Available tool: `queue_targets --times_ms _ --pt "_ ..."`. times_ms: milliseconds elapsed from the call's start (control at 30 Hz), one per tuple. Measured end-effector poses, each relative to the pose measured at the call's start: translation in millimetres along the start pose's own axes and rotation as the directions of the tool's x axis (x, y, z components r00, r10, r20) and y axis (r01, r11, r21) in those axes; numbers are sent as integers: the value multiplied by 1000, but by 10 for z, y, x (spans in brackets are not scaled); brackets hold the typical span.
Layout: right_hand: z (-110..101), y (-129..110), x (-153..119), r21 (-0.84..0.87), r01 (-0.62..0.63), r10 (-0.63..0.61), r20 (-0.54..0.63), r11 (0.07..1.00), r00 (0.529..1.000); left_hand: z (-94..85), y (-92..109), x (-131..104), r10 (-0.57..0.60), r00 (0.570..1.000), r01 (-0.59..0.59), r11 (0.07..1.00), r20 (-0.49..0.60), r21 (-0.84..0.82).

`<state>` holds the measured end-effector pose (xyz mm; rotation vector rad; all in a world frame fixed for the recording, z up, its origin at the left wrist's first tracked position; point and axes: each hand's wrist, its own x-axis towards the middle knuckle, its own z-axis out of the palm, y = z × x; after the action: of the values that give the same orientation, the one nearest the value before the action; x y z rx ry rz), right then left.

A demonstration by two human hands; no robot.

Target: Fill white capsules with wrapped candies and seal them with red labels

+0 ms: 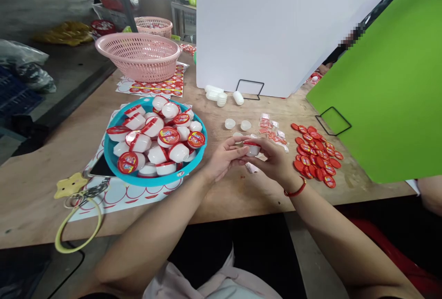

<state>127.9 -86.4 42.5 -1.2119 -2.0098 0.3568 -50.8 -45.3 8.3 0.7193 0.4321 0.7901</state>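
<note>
Bare wood lies between the blue basin (154, 182) and red lids (316, 155); white panel (255, 27) blocks behind.

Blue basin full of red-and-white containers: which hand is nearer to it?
Left. The left hand is a little to the right of the blue basin; the right hand is farther right, both holding the red-topped cup.

Wooden worktop (221, 204) has a blue basin (145, 180) on patterned sheets (129, 200) at left, loose red lids (316, 156) piled right, stacked white cups (221, 100) further back.
</note>
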Motion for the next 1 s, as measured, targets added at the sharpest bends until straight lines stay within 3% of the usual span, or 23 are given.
queue_targets --times_ms 133,300,467,667,767,900,1000 --pt "20 22 -16 33 -43 44 -51 999 998 14 6 10 26 1000 -26 1000 5 -4" --pt "1 53 0 57 -34 36 -23 998 999 34 16 10 51 999 -50 998 -11 40" --pt "-53 -17 40 -114 52 -45 67 992 997 31 -15 -17 116 993 -110 969 -13 223" --pt "7 12 14 -365 164 -89 214 917 973 19 -102 -52 266 961 -186 818 -71 545" --pt "19 29 45 -445 162 -47 259 881 965 21 -153 -29 245 964 -162 848 -103 505" --pt "-29 -11 215 -444 76 70 303 893 950 57 -149 16 181 974 -139 951 -136 276" --pt "-39 -52 439 -365 -43 128 213 930 969 66 -98 48 245 941 -229 969 -233 94"
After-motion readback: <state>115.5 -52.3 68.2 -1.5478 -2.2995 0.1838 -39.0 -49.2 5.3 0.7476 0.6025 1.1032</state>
